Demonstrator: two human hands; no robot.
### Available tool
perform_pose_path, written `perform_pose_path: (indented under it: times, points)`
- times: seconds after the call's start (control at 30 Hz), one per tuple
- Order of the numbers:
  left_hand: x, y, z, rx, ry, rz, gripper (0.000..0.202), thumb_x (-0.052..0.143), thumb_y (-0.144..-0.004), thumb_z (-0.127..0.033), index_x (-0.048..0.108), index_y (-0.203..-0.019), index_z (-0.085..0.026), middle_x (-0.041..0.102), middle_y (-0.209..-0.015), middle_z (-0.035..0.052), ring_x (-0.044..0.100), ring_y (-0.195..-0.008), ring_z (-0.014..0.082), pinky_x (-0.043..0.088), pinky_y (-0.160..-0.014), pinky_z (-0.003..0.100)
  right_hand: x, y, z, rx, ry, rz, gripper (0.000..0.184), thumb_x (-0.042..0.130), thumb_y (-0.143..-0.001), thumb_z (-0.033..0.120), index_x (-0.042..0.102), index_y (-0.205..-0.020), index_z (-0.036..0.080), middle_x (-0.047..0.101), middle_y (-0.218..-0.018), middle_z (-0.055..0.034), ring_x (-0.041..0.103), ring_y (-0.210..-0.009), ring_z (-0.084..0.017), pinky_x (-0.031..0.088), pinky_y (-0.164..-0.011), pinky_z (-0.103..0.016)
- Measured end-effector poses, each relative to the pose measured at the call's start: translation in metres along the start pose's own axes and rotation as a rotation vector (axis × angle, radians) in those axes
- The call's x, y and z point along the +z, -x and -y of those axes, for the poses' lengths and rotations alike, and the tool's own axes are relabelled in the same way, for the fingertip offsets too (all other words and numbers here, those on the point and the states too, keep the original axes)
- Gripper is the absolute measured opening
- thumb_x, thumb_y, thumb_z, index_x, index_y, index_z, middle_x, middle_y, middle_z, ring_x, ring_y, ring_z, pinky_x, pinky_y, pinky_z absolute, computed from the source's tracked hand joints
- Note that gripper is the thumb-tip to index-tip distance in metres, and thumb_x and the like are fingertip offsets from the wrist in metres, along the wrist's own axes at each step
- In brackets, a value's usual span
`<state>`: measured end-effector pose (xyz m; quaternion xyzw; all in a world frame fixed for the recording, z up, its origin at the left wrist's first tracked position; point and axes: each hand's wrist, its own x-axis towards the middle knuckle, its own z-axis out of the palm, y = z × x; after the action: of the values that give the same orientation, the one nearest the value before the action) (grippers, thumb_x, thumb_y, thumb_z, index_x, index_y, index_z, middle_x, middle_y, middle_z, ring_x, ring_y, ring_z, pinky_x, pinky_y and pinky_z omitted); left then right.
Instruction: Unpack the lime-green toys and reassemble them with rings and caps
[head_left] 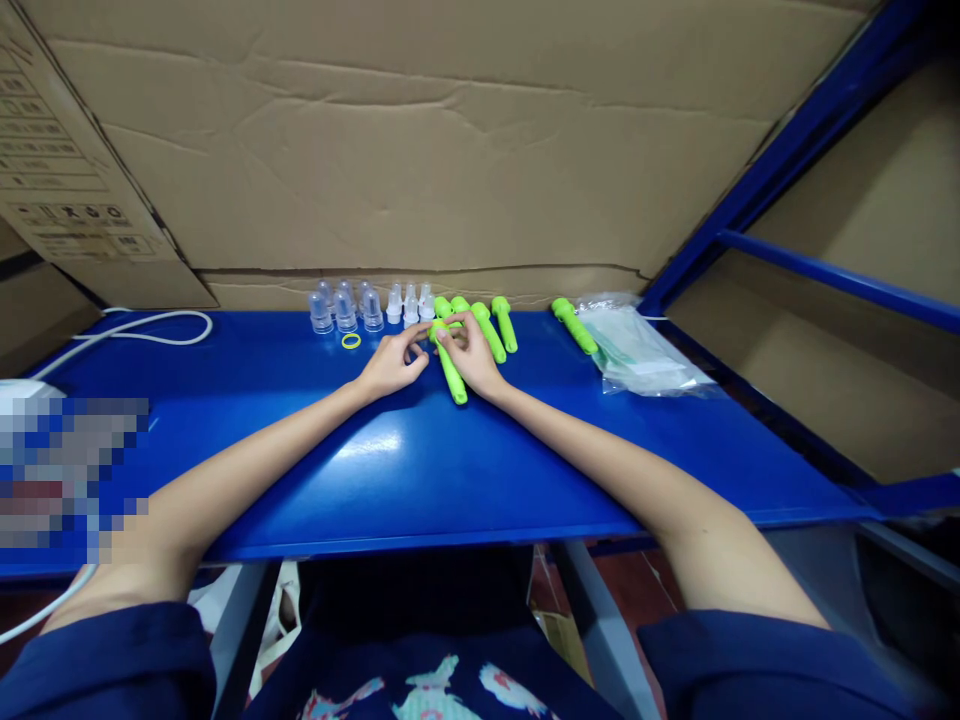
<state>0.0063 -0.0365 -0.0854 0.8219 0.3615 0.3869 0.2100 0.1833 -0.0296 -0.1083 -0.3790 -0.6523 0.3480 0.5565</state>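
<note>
A lime-green flashlight-shaped plastic tube [453, 380] slants towards me, its wide head away from me. My right hand [477, 358] is closed around its upper part, thumb on the near side. My left hand [391, 362] reaches to the tube's head, index fingertip at its edge, thumb and fingers apart. Whether something small is at the head is hidden by the fingers. Several more green tubes [507, 325] lie just behind and right of my right hand. Left of them stand several small white translucent cone-tipped pieces [410, 306] and several clear domed caps [345, 312]. A yellow ring [351, 341] lies before the caps.
Another green tube [574, 326] rests against a clear plastic bag [645, 345] at the right. A white cable [161, 330] loops over the blue table [420, 490] at the left. Cardboard [450, 150] walls the back; a blue metal frame [840, 270] stands right.
</note>
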Motion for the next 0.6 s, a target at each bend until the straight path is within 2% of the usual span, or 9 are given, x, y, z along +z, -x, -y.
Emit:
perform_pose_path:
  times: [0.13, 0.27, 0.4, 0.5, 0.6]
  points:
    - [0.001, -0.001, 0.004, -0.028, 0.061, -0.015, 0.054, 0.055, -0.074, -0.011, 0.058, -0.128, -0.013, 0.076, -0.084, 0.0053, 0.064, -0.058, 0.0111, 0.049, -0.060, 0.020, 0.000, 0.000, -0.002, -0.013, 0.036, -0.005, 0.056, 0.062, -0.080, 0.075, 0.045, -0.104, 0.028, 0.064, -0.093, -0.0031, 0.067, -0.071, -0.019, 0.061, -0.072, -0.039]
    - [0.000, -0.004, 0.006, -0.100, 0.191, -0.058, 0.045, 0.053, -0.074, -0.009, 0.061, -0.118, -0.014, 0.076, -0.095, 0.0074, 0.068, -0.066, 0.0112, 0.051, -0.066, 0.021, 0.001, 0.000, -0.003, -0.015, 0.036, 0.014, 0.057, 0.062, -0.079, 0.076, 0.045, -0.105, 0.028, 0.061, -0.089, -0.0015, 0.065, -0.069, -0.017, 0.060, -0.073, -0.038]
    - [-0.001, -0.007, 0.010, -0.160, 0.332, -0.122, 0.029, 0.052, -0.078, -0.013, 0.063, -0.104, -0.015, 0.074, -0.089, 0.0059, 0.068, -0.077, 0.0129, 0.052, -0.072, 0.023, 0.002, 0.000, 0.001, -0.014, 0.000, 0.056, 0.057, 0.062, -0.079, 0.075, 0.044, -0.104, 0.028, 0.060, -0.090, -0.0013, 0.064, -0.070, -0.017, 0.059, -0.071, -0.037]
    - [-0.001, -0.009, 0.013, -0.167, 0.372, -0.153, 0.018, 0.057, -0.078, -0.017, 0.062, -0.095, -0.015, 0.070, -0.083, 0.0027, 0.065, -0.076, 0.0118, 0.050, -0.072, 0.022, 0.002, 0.000, 0.004, -0.006, -0.044, 0.094, 0.056, 0.063, -0.079, 0.074, 0.043, -0.103, 0.028, 0.060, -0.089, -0.0005, 0.065, -0.073, -0.017, 0.060, -0.072, -0.036]
    - [-0.002, -0.010, 0.014, -0.145, 0.350, -0.154, 0.015, 0.062, -0.078, -0.022, 0.062, -0.092, -0.015, 0.068, -0.085, 0.0019, 0.063, -0.075, 0.0104, 0.048, -0.071, 0.021, 0.001, 0.000, 0.004, 0.018, -0.090, 0.126, 0.056, 0.065, -0.078, 0.073, 0.041, -0.101, 0.028, 0.060, -0.089, 0.0008, 0.064, -0.070, -0.015, 0.061, -0.071, -0.037]
